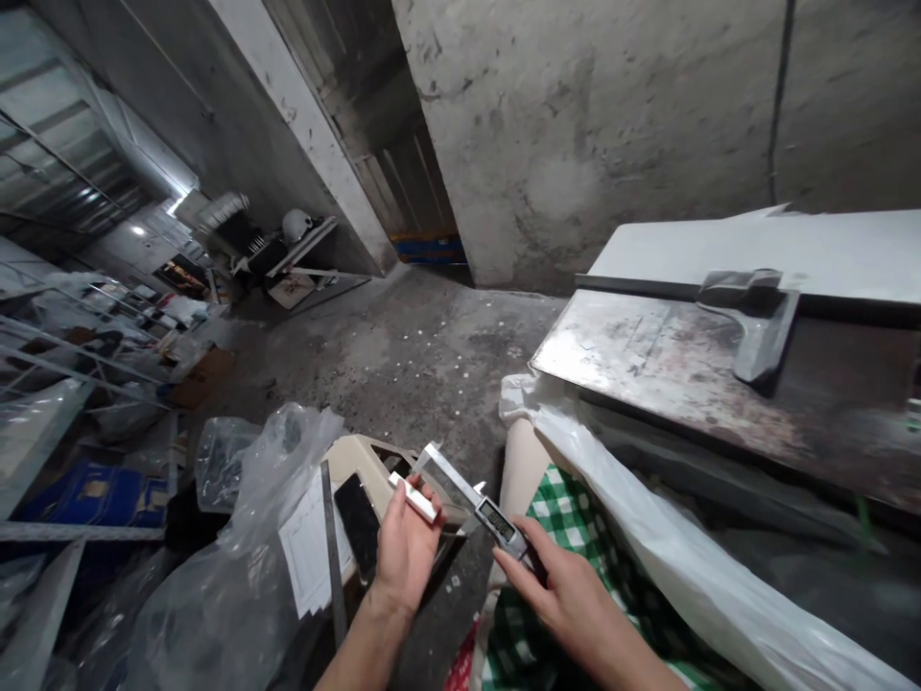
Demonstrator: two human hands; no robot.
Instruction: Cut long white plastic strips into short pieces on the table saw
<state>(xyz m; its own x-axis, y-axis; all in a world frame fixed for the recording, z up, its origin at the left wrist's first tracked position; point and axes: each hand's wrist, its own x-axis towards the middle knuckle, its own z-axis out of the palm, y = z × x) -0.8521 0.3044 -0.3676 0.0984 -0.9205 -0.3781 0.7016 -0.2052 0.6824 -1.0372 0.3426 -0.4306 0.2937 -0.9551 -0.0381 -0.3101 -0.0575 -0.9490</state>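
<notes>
My left hand (410, 542) holds a small white rectangular piece (413, 497) between thumb and fingers, palm turned up. My right hand (557, 576) grips the body of a digital caliper (496, 521), whose display faces up; its digits are too small to read surely. The caliper's metal beam (453, 472) reaches up and left, with its end jaw close to the white piece. Whether jaw and piece touch is unclear. Left of my left hand, a black phone (358, 528) lies beside a metal ruler (333, 547) and white papers (306, 547) on a beige plastic surface (352, 449).
A metal worktable (633, 345) stands at the right, bearing a grey metal tool (759, 331). White plastic sheeting (648, 518) hangs along its front. Clear plastic bags (223, 585) fill the lower left. Small white bits dot the concrete floor (403, 336). Green checked cloth (568, 509) covers my lap.
</notes>
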